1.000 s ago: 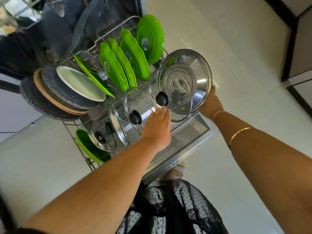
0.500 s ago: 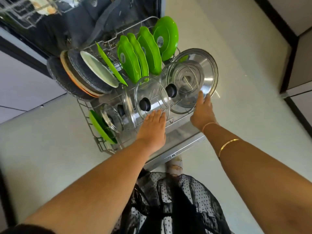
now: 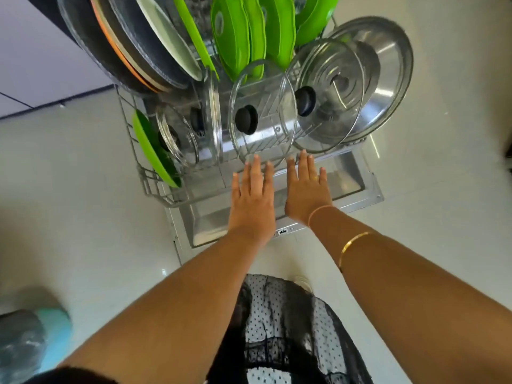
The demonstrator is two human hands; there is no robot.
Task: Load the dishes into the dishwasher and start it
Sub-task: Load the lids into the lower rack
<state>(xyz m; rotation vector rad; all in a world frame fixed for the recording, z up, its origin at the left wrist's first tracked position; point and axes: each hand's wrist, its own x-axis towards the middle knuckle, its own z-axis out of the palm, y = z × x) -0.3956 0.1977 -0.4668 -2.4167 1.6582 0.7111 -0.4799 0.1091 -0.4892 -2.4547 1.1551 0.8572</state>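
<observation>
Dish rack point(image 3: 142, 173) beneath both hands point(image 3: 252, 200)

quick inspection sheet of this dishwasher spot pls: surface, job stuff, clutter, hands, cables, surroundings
surface: open door, rack pulled out over it
job's things: pans, green plates, glass lids and one steel lid stand on edge in the rack
clutter: blurred blue-grey thing on the floor, lower left; cannot tell what
hands: left hand and right hand side by side, fingers straight, at the rack's front edge, holding nothing
cables: nothing seen
surroundings: pale floor, pale cabinet front upper left
</observation>
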